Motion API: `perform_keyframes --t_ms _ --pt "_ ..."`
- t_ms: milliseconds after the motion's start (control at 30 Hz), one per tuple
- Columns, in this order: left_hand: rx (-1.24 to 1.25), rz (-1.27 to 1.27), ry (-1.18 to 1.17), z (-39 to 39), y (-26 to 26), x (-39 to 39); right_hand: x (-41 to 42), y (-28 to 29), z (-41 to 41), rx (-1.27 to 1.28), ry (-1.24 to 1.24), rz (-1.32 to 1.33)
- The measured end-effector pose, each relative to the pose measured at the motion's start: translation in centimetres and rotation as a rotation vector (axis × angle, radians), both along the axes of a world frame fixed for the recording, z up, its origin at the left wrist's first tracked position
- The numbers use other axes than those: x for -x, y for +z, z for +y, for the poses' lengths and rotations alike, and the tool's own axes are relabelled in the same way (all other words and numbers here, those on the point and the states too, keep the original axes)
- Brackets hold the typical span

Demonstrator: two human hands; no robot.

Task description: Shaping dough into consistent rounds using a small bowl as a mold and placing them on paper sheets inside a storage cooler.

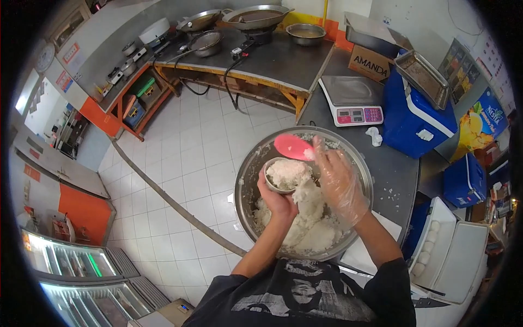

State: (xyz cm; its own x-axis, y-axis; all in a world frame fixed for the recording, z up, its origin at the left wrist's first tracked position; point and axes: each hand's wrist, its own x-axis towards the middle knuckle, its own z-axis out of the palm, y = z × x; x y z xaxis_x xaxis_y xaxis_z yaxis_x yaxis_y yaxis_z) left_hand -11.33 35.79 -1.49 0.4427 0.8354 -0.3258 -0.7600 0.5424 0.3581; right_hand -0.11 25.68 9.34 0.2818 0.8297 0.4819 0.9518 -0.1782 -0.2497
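A small round bowl (269, 180) heaped with white rice rests in my left hand (280, 202), above a large metal pot (244, 171). My right hand (339, 180) wears a clear plastic glove and grips a pink rice paddle (291, 146). The paddle's blade points left, just beyond the bowl, with a few grains stuck to it; its handle is mostly hidden by my fingers. Below both hands, a mound of cooked rice (312, 229) fills the near part of the pot. Loose grains cling to the pot's inner wall.
A digital weighing scale (353, 96) and a blue cooler (412, 118) stand beyond the pot on the dark counter (392, 175). An open cooler (437, 253) at right holds several wrapped round portions. Large pans (257, 16) sit on the back table. A tiled floor (175, 184) lies left.
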Motion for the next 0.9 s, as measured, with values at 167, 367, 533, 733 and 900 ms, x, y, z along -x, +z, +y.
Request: perform_keyframes --t_ms 167,367,533,733,900 --pt "-0.12 -0.02 0.146 0.1 0.5 -0.3 0.8 -0.7 -2.1 0.044 -0.053 0.32" --pt "-0.367 0.257 0.263 -0.5 0.0 -0.7 5.0 -5.4 -0.6 0.02 -0.014 0.548" --pt "-0.32 0.235 0.211 1.1 -1.1 -0.2 2.1 -4.7 0.2 -0.041 0.009 0.664" --pt "-0.126 0.233 0.094 2.0 -2.6 0.3 3.6 -3.5 0.1 0.273 0.018 0.472" --pt "-0.119 0.138 0.015 1.8 -3.5 2.1 4.0 -5.5 0.9 0.51 0.001 0.516"
